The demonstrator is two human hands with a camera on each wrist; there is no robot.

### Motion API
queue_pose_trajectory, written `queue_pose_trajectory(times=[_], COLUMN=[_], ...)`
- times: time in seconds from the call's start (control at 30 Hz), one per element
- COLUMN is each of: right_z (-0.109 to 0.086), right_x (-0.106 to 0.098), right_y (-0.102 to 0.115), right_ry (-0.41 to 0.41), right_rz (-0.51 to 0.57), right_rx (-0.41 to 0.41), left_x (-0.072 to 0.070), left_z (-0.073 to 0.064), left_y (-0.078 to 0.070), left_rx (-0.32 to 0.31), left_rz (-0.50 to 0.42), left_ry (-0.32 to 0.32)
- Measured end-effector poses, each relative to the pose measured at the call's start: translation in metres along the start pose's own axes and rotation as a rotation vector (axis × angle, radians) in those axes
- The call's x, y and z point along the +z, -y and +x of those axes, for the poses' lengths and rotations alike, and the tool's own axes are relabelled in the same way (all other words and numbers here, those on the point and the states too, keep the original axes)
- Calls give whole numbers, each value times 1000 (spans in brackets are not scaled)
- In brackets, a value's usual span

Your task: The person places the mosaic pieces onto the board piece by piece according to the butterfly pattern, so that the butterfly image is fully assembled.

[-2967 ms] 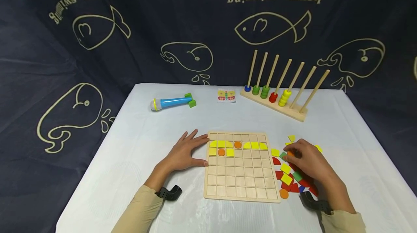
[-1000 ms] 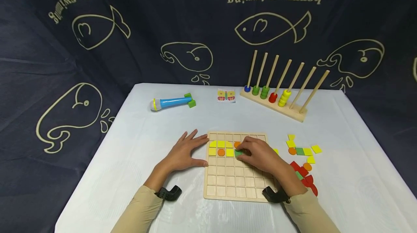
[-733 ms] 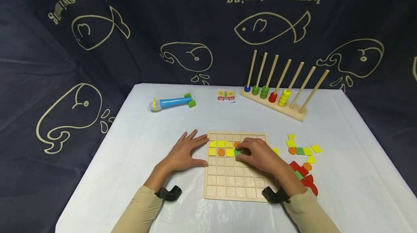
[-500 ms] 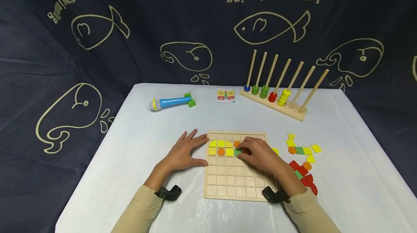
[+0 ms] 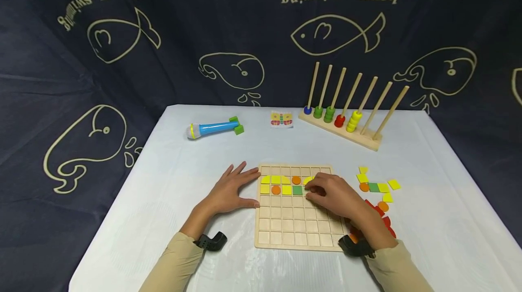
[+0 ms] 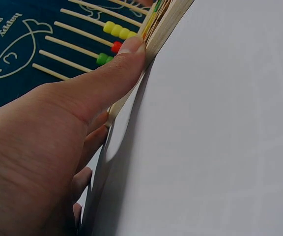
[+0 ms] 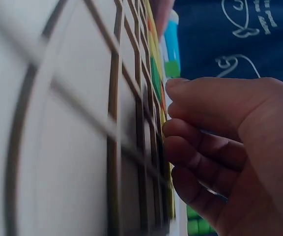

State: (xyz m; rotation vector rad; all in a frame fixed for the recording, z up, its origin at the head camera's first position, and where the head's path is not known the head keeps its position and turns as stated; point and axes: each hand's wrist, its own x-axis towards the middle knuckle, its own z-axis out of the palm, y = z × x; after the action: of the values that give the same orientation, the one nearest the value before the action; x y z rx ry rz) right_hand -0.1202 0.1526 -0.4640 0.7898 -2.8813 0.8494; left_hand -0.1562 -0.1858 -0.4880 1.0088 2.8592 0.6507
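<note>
In the head view a wooden grid board (image 5: 287, 226) lies on the table. My left hand (image 5: 229, 193) rests at its left edge, fingers spread; in the left wrist view the thumb (image 6: 127, 54) touches the board's side. Yellow tiles (image 5: 276, 180) and orange discs (image 5: 296, 180) fill cells in the second and third rows. A green square tile (image 5: 297, 190) sits in the third row, beside a yellow square (image 5: 287, 190). My right hand (image 5: 338, 196) hovers just right of it, fingers loosely bent, nothing visible between them, covering several cells. The right wrist view shows its fingertips (image 7: 176, 129) close over the grid.
Loose tiles lie right of the board: a green square (image 5: 374, 187), yellow ones (image 5: 393, 184), orange discs (image 5: 383, 206) and red pieces (image 5: 386, 221) partly behind the right arm. Farther back are a toy microphone (image 5: 216, 127), green blocks (image 5: 239, 130), a butterfly card (image 5: 281, 119) and a peg bead rack (image 5: 342, 132).
My right hand brought a green square from the loose tiles to the board's third row, let go of it and shifted slightly right. My left hand stays at the board's edge.
</note>
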Motion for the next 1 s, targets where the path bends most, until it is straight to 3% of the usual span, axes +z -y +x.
queue_pose_trajectory(times=[0.67, 0.83, 1.0], right_z=[-80, -97, -100], right_x=[-59, -67, -66], right_y=[-73, -88, -94], right_ry=[-120, -138, -153], right_rz=[11, -1, 2], right_rx=[304, 365, 407], left_x=[-1, 0, 0], left_z=[0, 1, 0], left_y=[1, 1, 0], left_rx=[7, 10, 8], left_rz=[-2, -10, -4], left_ry=[-6, -6, -6])
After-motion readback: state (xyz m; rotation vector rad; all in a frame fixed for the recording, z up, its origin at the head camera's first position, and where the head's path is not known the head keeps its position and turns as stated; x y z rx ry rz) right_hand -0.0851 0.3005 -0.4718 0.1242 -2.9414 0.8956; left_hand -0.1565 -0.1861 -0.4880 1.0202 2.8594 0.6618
